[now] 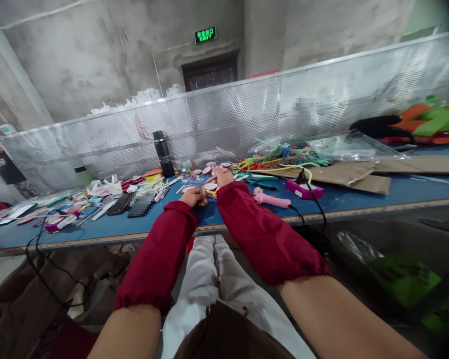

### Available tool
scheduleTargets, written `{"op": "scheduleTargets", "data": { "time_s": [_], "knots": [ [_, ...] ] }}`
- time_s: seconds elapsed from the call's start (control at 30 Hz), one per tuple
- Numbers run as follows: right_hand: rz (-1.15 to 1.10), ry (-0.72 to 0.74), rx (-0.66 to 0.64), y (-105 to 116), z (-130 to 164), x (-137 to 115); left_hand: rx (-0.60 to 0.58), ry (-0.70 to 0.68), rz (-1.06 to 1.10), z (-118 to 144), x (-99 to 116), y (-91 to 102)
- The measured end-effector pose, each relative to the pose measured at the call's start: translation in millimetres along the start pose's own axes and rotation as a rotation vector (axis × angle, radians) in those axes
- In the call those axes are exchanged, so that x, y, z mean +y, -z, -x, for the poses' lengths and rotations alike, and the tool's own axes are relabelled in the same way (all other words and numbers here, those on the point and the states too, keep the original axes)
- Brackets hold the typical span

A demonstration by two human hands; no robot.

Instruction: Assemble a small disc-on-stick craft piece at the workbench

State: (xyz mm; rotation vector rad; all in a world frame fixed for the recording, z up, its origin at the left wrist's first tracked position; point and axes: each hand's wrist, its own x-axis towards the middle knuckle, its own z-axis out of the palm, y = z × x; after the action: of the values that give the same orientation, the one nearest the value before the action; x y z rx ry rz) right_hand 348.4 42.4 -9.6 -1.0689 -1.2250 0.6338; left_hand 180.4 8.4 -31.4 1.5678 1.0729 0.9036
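Head view, left hand [193,196] curled on blue table [247,212], right hand [222,176] reaching forward

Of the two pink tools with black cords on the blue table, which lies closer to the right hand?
The pale pink glue gun, lying just right of the right hand's red sleeve. The magenta boxy one sits farther right, near the cardboard.

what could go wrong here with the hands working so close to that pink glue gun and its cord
1. The pink glue gun lies just beside the right hand; a sleeve could brush its tip.
2. Its black cord trails over the table edge and might snag and drag it off.
3. Small round pieces near the left hand could scatter.
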Motion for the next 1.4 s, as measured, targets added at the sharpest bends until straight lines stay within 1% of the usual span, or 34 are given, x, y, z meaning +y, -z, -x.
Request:
{"op": "scheduleTargets", "data": {
  "time_s": [0.3,0.5,0.97,1.4],
  "knots": [
    [0.033,-0.003,0.001,-2.3,-3.9,5.1,0.005,0.002,0.002,0.4,1.1,-1.2],
    [0.045,-0.012,0.006,-0.9,-3.7,3.2,0.008,0.000,-0.008,1.3,2.1,-1.5],
    [-0.036,-0.002,0.013,-2.7,0.0,-0.1,0.017,0.007,-0.025,-1.8,-0.5,0.0],
    [-0.050,-0.010,0.015,-4.6,-0.1,1.3,0.021,-0.009,-0.045,-1.9,-1.6,-0.3]
  ]
}}
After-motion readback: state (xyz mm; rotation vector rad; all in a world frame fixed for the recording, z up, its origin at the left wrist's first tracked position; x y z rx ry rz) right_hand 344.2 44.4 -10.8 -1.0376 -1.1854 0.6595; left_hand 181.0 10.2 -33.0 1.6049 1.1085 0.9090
